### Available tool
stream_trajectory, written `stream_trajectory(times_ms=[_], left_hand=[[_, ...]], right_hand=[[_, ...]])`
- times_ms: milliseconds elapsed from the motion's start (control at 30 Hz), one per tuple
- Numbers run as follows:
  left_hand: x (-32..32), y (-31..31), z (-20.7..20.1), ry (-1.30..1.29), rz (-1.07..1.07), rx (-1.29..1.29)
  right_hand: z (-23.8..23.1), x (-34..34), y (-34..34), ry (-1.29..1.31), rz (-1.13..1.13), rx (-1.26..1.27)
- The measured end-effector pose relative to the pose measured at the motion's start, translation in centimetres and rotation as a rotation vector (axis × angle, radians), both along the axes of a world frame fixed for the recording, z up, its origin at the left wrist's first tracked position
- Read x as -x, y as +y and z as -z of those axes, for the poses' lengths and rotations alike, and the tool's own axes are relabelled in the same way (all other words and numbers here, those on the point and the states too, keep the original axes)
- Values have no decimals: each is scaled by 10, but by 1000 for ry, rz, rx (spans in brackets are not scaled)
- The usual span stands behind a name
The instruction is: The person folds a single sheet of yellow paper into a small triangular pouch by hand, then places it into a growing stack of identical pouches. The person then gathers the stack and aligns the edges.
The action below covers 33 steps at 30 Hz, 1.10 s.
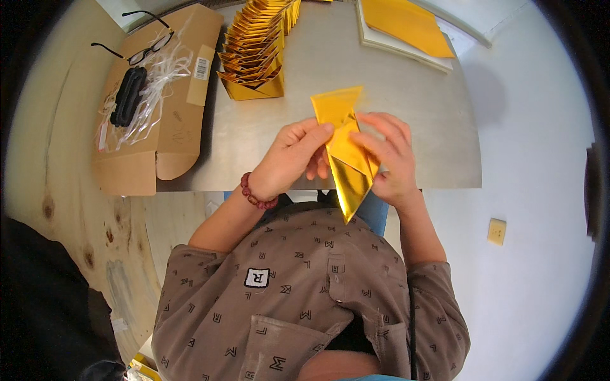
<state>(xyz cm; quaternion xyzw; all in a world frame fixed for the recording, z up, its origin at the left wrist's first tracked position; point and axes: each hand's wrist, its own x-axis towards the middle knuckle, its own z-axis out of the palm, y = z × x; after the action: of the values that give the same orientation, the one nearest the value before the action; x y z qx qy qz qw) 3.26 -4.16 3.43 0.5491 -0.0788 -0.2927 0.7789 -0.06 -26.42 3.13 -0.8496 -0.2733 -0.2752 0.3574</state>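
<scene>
A sheet of shiny gold foil paper (352, 184), partly folded into a slanted shape with pointed ends, is held up between my hands just above the table's near edge. My left hand (293, 151) pinches its left side, thumb on top and the other fingers behind. At its right side, my right hand (393, 149) has its fingers bent over the folded edge, slightly blurred. Further back on the table, a long row of folded gold paper pieces (253, 90) stands nested together.
The metal table (432, 140) carries a stack of flat gold sheets (406, 28) at the back right. A cardboard box (181, 120) at the left bears glasses (149, 49), a black case (129, 96) and clear plastic strips (162, 79). A white wall (534, 190) adjoins the right side.
</scene>
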Motion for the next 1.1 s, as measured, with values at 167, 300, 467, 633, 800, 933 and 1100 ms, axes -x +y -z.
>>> stream_trajectory(times_ms=[167,300,467,633,800,933,1100], left_hand=[[-2,6,-3,-107,-9,-54],[0,0,-1,-225,65,-131],[5,-7,3,-262,10,-183],[-3,-23,17,-257,-204,-55],[-10,-30,25,-142,-365,70],[-16,-25,19,-68,-295,45],[-2,-3,18,-93,-13,-123]], right_hand=[[13,9,-7,623,-159,-886],[14,10,-3,964,-188,-935],[13,11,9,977,-217,-861],[15,10,10,1005,-218,-788],[17,16,13,1077,-244,-849],[21,16,15,1044,-201,-832],[23,10,4,1044,-170,-831]])
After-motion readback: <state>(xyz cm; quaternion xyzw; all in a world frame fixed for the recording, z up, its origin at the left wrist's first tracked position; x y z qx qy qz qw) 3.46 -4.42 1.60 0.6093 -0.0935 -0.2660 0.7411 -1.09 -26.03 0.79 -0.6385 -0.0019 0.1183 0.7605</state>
